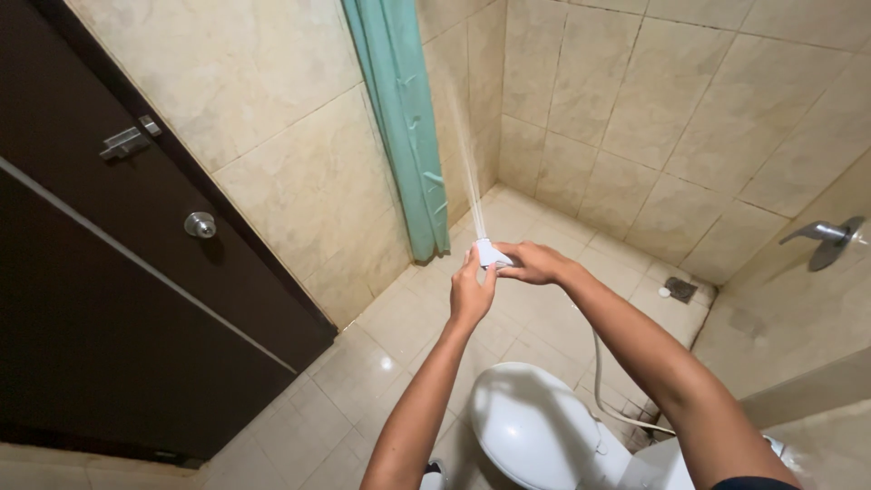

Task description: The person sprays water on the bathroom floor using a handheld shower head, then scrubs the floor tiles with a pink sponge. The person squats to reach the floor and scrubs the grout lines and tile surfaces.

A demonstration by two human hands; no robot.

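Both forearms reach out over the white toilet (535, 426) — spraying toward the corner.

Brown door (109, 299) stands on my left, green shower curtain (404, 127) hangs ahead (bunched against the tiled wall), a hose (603, 390) trails beside the toilet. Between my hands sits the small white sprayer head (490, 253) — my right hand (535, 263) wraps its rear, my left hand (472, 290) pinches its front — throwing a thin water jet (467, 163) upward.

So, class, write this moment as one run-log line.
left hand: on sprayer head | right hand: gripping sprayer head | water jet: toward green curtain | hose: beside toilet
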